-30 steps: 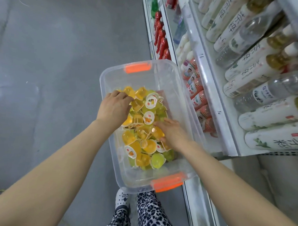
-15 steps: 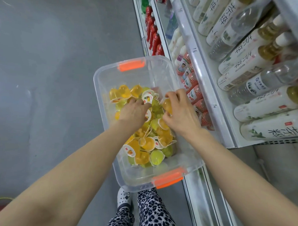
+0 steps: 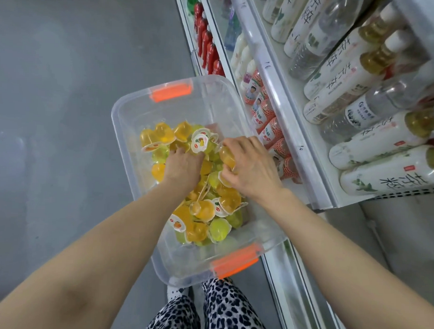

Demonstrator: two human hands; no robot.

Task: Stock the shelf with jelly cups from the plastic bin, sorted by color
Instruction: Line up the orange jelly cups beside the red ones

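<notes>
Grey floor (image 3: pixel 65 109) fills everything left of the plastic bin (image 3: pixel 128 126), and the white shelf (image 3: pixel 275 97) runs right along the bin's right side. On that shelf, up and to the right of the bin, lie white-labelled tea bottles (image 3: pixel 392 175) with bold black Chinese characters, a small red stamp and a green sprig. Between them lies a clear bottle (image 3: pixel 360 115) with a blue logo that is too small to read. There are faint pen marks on the shelf rail, also illegible.

Just beside the bin's right wall stand small red-and-white bottles (image 3: pixel 268 131) with red Chinese lettering, and beyond its far corner there's a row of red bottles (image 3: pixel 207 48). Leopard-print trousers (image 3: pixel 225 312) show below the bin's near end.

The bin is clear, with orange handles (image 3: pixel 170 92) at both ends, and the jelly cups (image 3: pixel 202 213) are heaped inside it, orange, yellow and green mixed.

The right hand (image 3: pixel 252 168), near the bin's right wall, pinches an orange jelly cup (image 3: pixel 227 156) between thumb and fingers. The left hand (image 3: pixel 184 168) is knuckles up in the middle of the bin with its fingers buried in the heap, so it's not possible to tell whether it has anything.

One white lid (image 3: pixel 199 141) faces up with a fruit picture, and its print is too small to read.
</notes>
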